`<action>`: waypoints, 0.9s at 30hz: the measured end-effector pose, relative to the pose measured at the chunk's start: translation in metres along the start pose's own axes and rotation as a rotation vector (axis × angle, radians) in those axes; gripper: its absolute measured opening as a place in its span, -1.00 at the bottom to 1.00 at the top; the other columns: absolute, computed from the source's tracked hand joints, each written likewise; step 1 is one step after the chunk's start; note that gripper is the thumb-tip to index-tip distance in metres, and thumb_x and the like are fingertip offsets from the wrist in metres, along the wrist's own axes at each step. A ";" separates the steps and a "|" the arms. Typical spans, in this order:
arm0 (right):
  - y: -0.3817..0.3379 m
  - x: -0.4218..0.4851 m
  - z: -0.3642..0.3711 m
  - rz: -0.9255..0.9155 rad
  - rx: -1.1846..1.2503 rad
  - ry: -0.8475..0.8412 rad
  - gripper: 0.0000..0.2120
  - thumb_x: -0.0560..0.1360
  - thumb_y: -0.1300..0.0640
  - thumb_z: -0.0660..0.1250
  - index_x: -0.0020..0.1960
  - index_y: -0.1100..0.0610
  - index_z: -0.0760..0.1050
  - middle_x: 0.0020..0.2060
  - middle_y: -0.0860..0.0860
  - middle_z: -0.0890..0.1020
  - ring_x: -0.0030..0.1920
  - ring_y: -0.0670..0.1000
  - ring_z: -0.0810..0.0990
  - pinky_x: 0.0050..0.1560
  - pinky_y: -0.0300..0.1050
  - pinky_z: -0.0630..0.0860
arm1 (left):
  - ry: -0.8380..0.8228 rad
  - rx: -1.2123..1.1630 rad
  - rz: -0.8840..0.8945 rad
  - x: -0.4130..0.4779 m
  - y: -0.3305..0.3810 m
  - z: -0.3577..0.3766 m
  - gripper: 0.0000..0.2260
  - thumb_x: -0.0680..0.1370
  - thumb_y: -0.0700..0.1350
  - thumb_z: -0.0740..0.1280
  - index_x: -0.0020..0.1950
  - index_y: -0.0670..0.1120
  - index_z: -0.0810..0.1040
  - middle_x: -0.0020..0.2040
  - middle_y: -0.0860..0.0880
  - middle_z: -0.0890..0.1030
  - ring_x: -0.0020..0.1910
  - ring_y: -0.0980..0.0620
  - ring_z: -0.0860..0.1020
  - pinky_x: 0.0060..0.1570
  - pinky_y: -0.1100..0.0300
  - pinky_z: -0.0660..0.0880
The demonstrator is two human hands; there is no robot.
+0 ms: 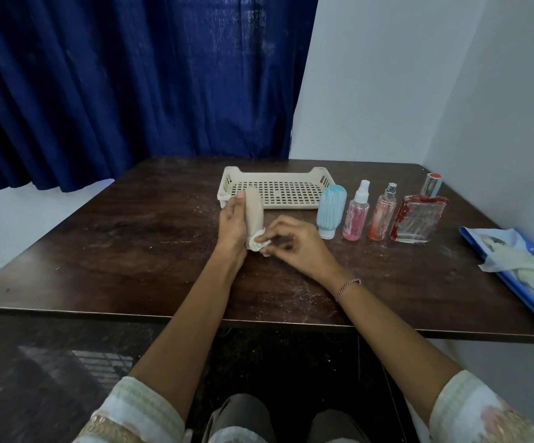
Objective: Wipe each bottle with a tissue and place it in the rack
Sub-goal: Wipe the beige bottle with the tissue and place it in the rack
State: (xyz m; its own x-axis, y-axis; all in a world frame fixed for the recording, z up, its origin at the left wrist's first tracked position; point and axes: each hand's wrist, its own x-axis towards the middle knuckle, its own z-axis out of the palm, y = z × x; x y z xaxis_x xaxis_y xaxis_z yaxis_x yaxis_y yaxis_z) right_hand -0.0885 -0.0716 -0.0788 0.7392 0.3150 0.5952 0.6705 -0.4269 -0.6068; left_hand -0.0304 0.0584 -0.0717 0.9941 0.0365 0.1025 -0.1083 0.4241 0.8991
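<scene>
Over the middle of the tabletop [125, 251], we see the left hand [232, 225] wrapped around a beige bottle [254, 212], fingers curled along its far side and the thumb lying up its near side. The bottle stands tilted, cap end down. The right hand [294, 244] comes in from the right, forearm angled across the tabletop edge, pinching a small wad of white tissue [257, 242] against the bottle's lower end. A thread bracelet [347, 287] circles that wrist. Just behind the bottle we find the cream rack [225, 187], lying flat. To its right stand a pale blue bottle [331, 209], a pink spray bottle [356, 215], a slim reddish bottle [382, 215] and a square glass bottle [419, 215] in a row. Well apart, at the right edge, lies a blue packet [483, 247] with loose tissues.
</scene>
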 end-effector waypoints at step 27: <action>0.013 0.004 -0.010 0.092 -0.470 0.053 -0.81 0.53 0.15 0.29 -0.03 0.25 0.59 -0.07 0.11 0.50 -0.05 -0.01 0.46 -0.01 -0.15 0.44 | -0.002 0.085 0.265 -0.002 -0.001 -0.001 -0.91 0.60 -0.04 0.23 0.01 -0.03 0.48 0.04 0.00 0.55 0.03 0.12 0.51 0.13 0.07 0.48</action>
State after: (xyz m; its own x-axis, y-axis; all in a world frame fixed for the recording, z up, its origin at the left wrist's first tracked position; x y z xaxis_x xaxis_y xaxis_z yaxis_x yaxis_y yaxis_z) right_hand -0.0771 -0.0844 -0.0792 0.7818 0.2198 0.5835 0.4925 -0.7916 -0.3617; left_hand -0.0319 0.0585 -0.0735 0.9310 0.1336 0.3396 -0.3648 0.3225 0.8734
